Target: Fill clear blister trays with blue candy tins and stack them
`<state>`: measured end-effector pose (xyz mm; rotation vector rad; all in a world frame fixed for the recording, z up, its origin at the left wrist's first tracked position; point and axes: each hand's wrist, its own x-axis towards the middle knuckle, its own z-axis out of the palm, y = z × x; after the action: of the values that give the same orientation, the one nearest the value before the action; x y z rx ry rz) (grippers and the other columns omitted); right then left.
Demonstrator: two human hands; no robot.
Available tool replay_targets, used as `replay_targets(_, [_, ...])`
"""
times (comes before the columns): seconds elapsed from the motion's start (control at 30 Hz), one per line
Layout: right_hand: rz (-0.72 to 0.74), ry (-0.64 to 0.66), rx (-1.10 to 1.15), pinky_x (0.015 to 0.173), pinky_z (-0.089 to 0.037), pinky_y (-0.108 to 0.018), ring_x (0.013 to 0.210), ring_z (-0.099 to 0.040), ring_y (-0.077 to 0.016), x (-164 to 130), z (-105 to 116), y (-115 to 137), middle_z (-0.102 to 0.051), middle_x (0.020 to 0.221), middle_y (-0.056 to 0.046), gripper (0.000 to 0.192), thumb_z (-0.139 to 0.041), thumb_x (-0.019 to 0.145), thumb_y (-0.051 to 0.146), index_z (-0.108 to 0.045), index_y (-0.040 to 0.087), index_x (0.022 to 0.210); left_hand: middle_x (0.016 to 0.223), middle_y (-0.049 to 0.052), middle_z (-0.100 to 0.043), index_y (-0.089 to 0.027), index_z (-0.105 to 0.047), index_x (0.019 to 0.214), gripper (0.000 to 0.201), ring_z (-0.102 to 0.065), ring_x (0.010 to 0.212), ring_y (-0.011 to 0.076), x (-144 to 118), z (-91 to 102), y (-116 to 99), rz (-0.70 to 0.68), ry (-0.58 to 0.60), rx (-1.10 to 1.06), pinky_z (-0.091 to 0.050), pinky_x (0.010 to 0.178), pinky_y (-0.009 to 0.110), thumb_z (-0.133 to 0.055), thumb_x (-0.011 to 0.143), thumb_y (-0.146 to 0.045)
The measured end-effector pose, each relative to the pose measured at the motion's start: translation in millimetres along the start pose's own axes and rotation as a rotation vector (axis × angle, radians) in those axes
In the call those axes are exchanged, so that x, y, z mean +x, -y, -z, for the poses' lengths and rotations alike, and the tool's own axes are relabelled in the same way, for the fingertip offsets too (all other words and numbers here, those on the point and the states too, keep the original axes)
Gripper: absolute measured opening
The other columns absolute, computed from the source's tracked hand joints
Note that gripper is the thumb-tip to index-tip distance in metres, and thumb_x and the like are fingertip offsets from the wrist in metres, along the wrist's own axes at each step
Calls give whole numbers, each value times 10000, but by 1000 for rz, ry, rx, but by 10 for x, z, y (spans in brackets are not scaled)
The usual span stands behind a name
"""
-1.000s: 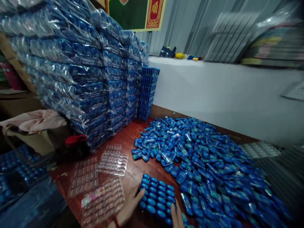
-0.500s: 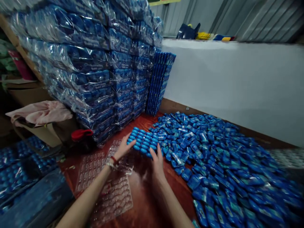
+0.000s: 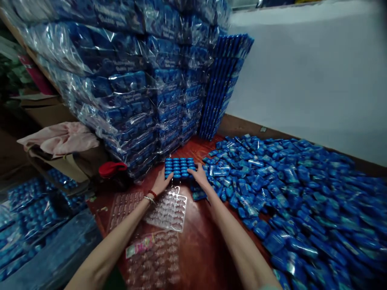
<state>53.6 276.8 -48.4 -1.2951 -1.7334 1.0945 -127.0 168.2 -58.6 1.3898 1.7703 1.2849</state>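
Observation:
In the head view, a block of small blue rounded pieces in neat rows (image 3: 179, 167) sits low over the red surface, between my two hands. My left hand (image 3: 162, 182) is closed on its left end, thumb on the near edge. At the right end my right hand (image 3: 199, 176) grips it the same way. What the pieces are exactly, I cannot make out. Just below the block lies a clear moulded plastic tray (image 3: 169, 211). Another clear tray (image 3: 159, 257) with a colourful label rests nearer to me, and one more (image 3: 125, 207) lies to the left.
A large heap of loose blue packs (image 3: 290, 193) covers the right side. Tall stacks of film-wrapped blue packs (image 3: 130, 80) stand at back left, beside a leaning blue column (image 3: 225, 84). A red-lidded container (image 3: 111, 171) and a bag with pink cloth (image 3: 65, 139) are at left.
Both hands have lowered the blue block and levelled it from its tilt. My view has dipped downward, showing more of the clear trays.

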Motion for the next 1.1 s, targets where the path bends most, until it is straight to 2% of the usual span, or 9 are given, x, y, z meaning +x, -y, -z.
replay_targets(0.2, [2,-3,-116,862,-444,-400,919,-608,-223,-78,139,-10,-651,984,-96,412,-617,686,348,-534,149,1037,1274,168,-527,-111,-448,1261,577,-511,1166,254,-133,25,-8,77,95,9,-375,1012,416,-497,823,-484])
replay_targets(0.37, [119,-61,-149,938,-422,-374,1111,-540,-201,-302,190,76,-581,1215,-93,438,-484,815,341,-484,185,1224,1413,187,-363,-109,-368,1333,618,-307,1329,284,-218,304,-231,64,-68,117,-194,1107,487,-470,835,-462])
replay_targets(0.43, [181,-93,-202,984,-379,-415,1166,-498,-221,-574,285,64,-555,1253,-109,424,-413,860,347,-491,180,1242,1402,155,-391,-131,-385,1330,563,-349,1309,244,-510,445,-375,-75,-140,206,-232,1107,442,-414,867,-450])
replay_targets(0.53, [270,-47,-348,1038,-249,-549,1206,-454,-305,-1051,442,-47,-583,1222,-118,382,-523,815,388,-597,198,1138,1277,66,-546,-236,-442,1305,435,-507,1177,187,-1242,524,-462,-192,3,389,-387,1020,368,-358,911,-398])
replay_targets(0.6, [347,43,-652,1045,-128,-626,1268,-380,-315,-1287,533,-164,-496,1339,-76,394,-487,849,413,-551,269,1210,1341,53,-495,-297,-395,1350,475,-483,1205,214,-1756,419,-349,-306,47,602,-402,995,379,-420,887,-397])
replay_targets(0.73, [323,55,-923,1075,-167,-550,1265,-399,-260,-1511,730,-320,-522,1315,-70,384,-372,916,365,-522,261,1255,1382,31,-455,-386,-275,1393,665,-445,1229,281,-2316,14,63,-572,127,925,-227,1075,468,-522,794,-532])
replay_targets(0.87, [217,91,-927,1064,-223,-548,1337,-292,-259,-1763,962,-384,-498,1341,-77,408,-349,920,348,-515,227,1273,1420,39,-402,-344,-220,1418,650,-364,1284,295,-2298,-178,153,-575,95,1033,-144,1078,489,-481,837,-470])
replay_targets(1.0, [138,153,-818,1038,-289,-547,1369,-210,-272,-2183,1197,-524,-411,1413,-46,461,-350,913,411,-443,258,1338,1407,64,-417,-318,-300,1399,562,-346,1287,306,-2059,-84,-88,-546,120,969,-216,1035,526,-443,868,-438])
replay_targets(1.1, [169,97,-709,1046,-295,-526,1336,-295,-275,-2447,1356,-615,-449,1384,-57,457,-379,901,428,-487,249,1308,1330,109,-482,-236,-451,1308,432,-418,1219,267,-1729,37,-354,-452,31,857,-318,990,466,-399,899,-364])
